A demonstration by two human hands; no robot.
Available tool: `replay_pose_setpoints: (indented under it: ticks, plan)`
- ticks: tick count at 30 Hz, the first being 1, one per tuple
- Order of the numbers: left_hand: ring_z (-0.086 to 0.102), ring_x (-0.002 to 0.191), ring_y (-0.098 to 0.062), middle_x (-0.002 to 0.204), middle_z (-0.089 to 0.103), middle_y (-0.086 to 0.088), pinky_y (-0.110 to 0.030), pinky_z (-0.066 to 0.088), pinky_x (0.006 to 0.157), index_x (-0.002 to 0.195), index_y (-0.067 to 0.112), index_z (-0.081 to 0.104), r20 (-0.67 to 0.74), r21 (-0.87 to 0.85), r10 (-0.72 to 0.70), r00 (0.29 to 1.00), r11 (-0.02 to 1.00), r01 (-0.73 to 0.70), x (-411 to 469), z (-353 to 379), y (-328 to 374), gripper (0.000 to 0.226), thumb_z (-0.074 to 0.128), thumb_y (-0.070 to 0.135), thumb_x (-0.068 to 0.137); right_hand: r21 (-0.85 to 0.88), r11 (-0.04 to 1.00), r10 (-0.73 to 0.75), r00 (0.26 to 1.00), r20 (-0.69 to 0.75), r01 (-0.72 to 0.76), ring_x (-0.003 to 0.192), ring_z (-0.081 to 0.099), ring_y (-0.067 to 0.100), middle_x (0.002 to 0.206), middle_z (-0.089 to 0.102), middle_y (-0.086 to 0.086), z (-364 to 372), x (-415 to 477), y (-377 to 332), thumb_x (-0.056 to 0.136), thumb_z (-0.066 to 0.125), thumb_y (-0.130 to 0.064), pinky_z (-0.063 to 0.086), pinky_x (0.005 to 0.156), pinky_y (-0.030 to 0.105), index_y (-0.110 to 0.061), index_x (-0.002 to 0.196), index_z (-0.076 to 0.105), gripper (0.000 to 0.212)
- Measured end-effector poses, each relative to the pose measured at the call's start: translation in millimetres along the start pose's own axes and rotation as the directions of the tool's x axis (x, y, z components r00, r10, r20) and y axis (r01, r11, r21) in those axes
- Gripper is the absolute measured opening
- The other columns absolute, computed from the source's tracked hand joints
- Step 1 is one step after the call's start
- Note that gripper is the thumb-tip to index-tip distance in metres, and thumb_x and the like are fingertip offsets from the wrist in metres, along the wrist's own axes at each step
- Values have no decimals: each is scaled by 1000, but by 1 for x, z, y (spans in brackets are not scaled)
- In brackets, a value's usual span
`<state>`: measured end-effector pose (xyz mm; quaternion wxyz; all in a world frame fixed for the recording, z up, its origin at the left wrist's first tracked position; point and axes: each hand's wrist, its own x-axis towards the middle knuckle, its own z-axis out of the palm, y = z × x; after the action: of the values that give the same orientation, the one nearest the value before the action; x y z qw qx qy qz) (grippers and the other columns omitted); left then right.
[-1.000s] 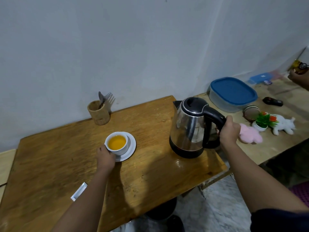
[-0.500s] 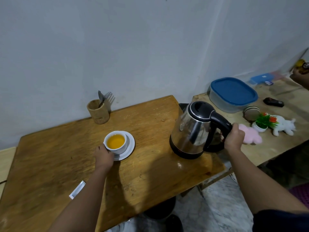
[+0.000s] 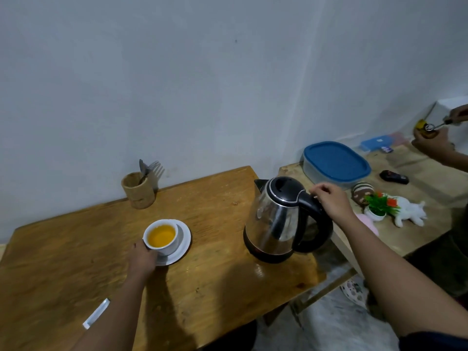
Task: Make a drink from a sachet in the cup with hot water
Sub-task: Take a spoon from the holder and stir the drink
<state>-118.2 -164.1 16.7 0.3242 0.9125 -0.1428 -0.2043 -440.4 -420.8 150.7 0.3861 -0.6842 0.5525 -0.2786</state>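
A white cup filled with orange-yellow drink stands on a white saucer on the wooden table. My left hand grips the cup's near side at the saucer's edge. A steel kettle with a black lid and handle stands upright near the table's right edge. My right hand lies over the top of the kettle's handle with fingers loosely bent, not wrapped around the grip. A white sachet lies flat near the table's front left.
A wooden holder with a fork and spoon stands by the wall. On the lower bench to the right are a blue-lidded container, a black remote and small toys. Another person's hands work at the far right.
The kettle has settled upright on the table. My right hand has left the side of the handle and moved up over its top. My left hand stays on the cup.
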Motion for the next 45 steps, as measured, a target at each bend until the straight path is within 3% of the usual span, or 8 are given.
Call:
replay_pose_setpoints:
  ticks: [5, 11, 17, 20, 23, 31, 38, 45]
  plan:
    - [50, 113, -42, 128, 49, -26, -47, 44, 92, 123, -1, 48, -4, -78, -8, 1000, 997, 7, 4, 1, -3, 38, 53, 7, 86, -132, 960, -246, 969, 25, 247, 84, 58, 24, 84, 64, 8, 14, 35, -63, 87, 56, -14, 42, 76, 30, -8, 84, 65, 12]
    - [56, 104, -39, 116, 58, -26, -44, 47, 87, 108, -1, 55, -20, -117, 3, 1000, 993, -5, 9, 0, -8, 27, 53, 4, 82, -105, 855, -455, 830, 323, 509, 69, 51, 13, 78, 58, 2, 91, 38, -139, 85, 50, -6, 39, 59, 17, -9, 83, 64, 15]
    - [57, 103, -27, 115, 60, -17, -35, 46, 86, 110, 7, 55, 3, -150, 66, 998, 986, -65, 9, -5, -16, 22, 50, 14, 89, -42, 903, -319, 733, 601, 427, 84, 56, 17, 93, 64, 4, 232, 25, -160, 87, 49, -10, 44, 72, 25, -9, 89, 67, 18]
    - [54, 97, -21, 105, 56, -8, -26, 39, 79, 105, 8, 55, -8, -149, 119, 993, 982, -119, 8, -7, -19, 18, 45, 13, 91, -17, 963, -198, 750, 631, 269, 89, 61, 23, 95, 66, 7, 295, 13, -156, 88, 51, -15, 52, 80, 36, -9, 91, 68, 18]
    - [51, 96, -15, 103, 52, -1, -21, 34, 81, 110, 9, 56, 6, -146, 169, 986, 975, -166, 12, -11, -26, 23, 42, 16, 93, 1, 993, -97, 786, 611, 121, 89, 65, 33, 88, 69, 12, 351, 6, -154, 85, 53, -19, 54, 81, 46, -16, 77, 67, 16]
    - [50, 108, -17, 119, 53, -9, -18, 34, 85, 121, 12, 53, 68, -167, 235, 969, 961, -222, 19, -15, -38, 30, 37, 20, 96, 2, 1000, -28, 914, 405, 29, 65, 53, 22, 71, 60, 3, 432, -3, -177, 84, 54, -18, 43, 66, 31, -15, 69, 63, 17]
    - [47, 110, -12, 126, 48, -7, -17, 37, 89, 122, 16, 50, 129, -222, 301, 945, 937, -269, 26, -15, -50, 31, 37, 21, 95, -214, 977, 56, 975, 214, -9, 93, 65, 34, 106, 67, 17, 460, -1, -192, 86, 63, -32, 41, 66, 32, 0, 103, 64, 36]
    - [47, 100, -8, 120, 50, -6, -20, 38, 86, 119, 16, 52, 126, -272, 338, 933, 916, -295, 27, -15, -55, 31, 37, 23, 93, -70, 967, 250, 963, 102, -243, 96, 64, 33, 108, 67, 16, 466, 2, -198, 90, 56, -26, 46, 70, 34, 0, 105, 61, 31]
